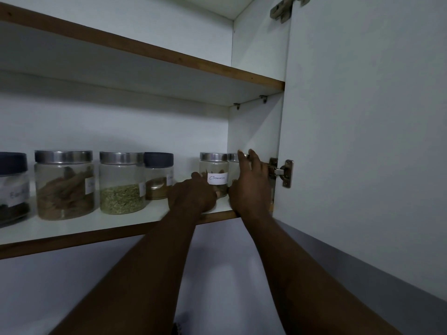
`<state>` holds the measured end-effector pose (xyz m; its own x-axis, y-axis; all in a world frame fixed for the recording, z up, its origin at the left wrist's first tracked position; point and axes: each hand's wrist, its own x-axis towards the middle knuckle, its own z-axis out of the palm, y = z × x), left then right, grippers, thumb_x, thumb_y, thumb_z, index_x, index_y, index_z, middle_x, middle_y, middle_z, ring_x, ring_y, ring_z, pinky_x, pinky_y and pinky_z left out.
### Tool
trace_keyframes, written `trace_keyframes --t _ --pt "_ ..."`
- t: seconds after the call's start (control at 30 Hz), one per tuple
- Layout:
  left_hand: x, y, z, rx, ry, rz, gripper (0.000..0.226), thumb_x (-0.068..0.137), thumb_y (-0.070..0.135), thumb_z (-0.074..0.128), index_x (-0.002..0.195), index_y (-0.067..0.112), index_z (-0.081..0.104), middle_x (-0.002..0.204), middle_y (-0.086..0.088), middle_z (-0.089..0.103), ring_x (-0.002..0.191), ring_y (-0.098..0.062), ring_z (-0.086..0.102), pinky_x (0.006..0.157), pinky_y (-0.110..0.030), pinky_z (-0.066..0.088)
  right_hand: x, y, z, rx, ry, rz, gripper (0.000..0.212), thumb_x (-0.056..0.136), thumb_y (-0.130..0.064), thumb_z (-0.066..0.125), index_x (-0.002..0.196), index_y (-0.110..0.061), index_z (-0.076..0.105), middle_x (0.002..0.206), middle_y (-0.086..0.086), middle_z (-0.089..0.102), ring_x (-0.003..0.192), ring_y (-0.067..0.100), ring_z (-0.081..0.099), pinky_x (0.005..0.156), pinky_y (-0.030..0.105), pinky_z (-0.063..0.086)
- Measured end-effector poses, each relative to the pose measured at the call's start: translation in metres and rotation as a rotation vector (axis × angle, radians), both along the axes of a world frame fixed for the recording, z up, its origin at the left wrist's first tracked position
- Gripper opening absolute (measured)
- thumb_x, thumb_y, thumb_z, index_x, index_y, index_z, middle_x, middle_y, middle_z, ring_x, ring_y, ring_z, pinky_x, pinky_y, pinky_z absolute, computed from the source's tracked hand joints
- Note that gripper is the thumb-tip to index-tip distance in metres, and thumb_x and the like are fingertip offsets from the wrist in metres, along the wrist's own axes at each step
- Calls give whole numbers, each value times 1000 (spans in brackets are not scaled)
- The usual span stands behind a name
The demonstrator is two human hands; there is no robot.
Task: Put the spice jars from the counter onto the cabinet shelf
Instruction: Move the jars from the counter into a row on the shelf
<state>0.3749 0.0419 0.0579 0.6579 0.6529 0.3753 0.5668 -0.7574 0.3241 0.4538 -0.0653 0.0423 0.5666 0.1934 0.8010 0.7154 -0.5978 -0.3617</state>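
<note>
Several spice jars stand in a row on the lower cabinet shelf [121, 228]. A silver-lidded jar labelled Cinnamon [214, 169] stands near the shelf's right end. My left hand [193, 193] grips its lower left side, fingers curled round the base. Just right of it is another silver-lidded jar [233, 157], mostly hidden behind my right hand [250, 187]. That hand lies against the jar with its fingers pointing straight up past the lid. Further left stand a dark-lidded jar of brown powder [158, 176], a jar of green seeds [122, 183] and a jar of brown sticks [64, 184].
A dark-lidded jar [12, 187] is cut off at the left edge. The open cabinet door [362, 141] hangs on the right from a metal hinge [281, 172] close to my right hand. An upper shelf [169, 56] runs above the jars.
</note>
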Motion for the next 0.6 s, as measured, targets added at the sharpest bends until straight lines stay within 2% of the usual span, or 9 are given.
trace_keyframes --t 0.17,0.23,0.3,0.37,0.4,0.5,0.6 --pt "2 0 0 11 21 -34 66 93 53 60 140 12 39 136 -11 59 121 -29 59 102 -40 44 -2 0 1 -55 -21 -75 92 80 -15 76 159 -30 31 169 2 21 148 31 27 111 50 42" --pt "2 1 0 14 20 -34 66 93 54 60 140 12 40 136 -11 59 122 -29 58 103 -40 44 -3 0 1 -18 -114 -80 82 79 -17 77 153 -28 42 160 4 34 140 30 35 105 46 44" --pt "1 1 1 21 17 -19 68 91 57 60 139 13 41 136 -11 59 121 -29 58 100 -40 43 -3 1 -3 36 -229 5 53 84 -18 74 133 -23 58 138 5 55 122 25 51 93 40 53" --pt "0 1 1 16 11 -16 74 89 64 59 139 13 40 135 -11 59 121 -30 58 97 -40 43 -1 1 -5 83 -171 142 15 91 -21 67 105 -24 64 107 -3 66 95 16 62 78 38 56" --pt "0 1 1 3 -4 -19 77 87 67 59 139 14 40 134 -11 60 120 -30 59 96 -40 44 1 0 -5 91 -98 180 3 92 -25 65 95 -25 63 94 -6 67 84 14 63 72 39 56" --pt "-2 2 2 -59 -86 -25 80 83 69 60 137 13 40 131 -12 61 118 -31 59 93 -40 45 5 -1 -1 -35 31 177 16 87 -41 63 83 -25 65 79 -5 69 75 16 65 66 34 55" --pt "-5 2 4 -106 -116 -22 69 88 58 61 136 12 41 131 -14 60 118 -32 59 94 -41 45 9 2 2 -216 109 189 33 80 -55 60 64 -25 58 69 -3 63 75 21 65 61 28 46"
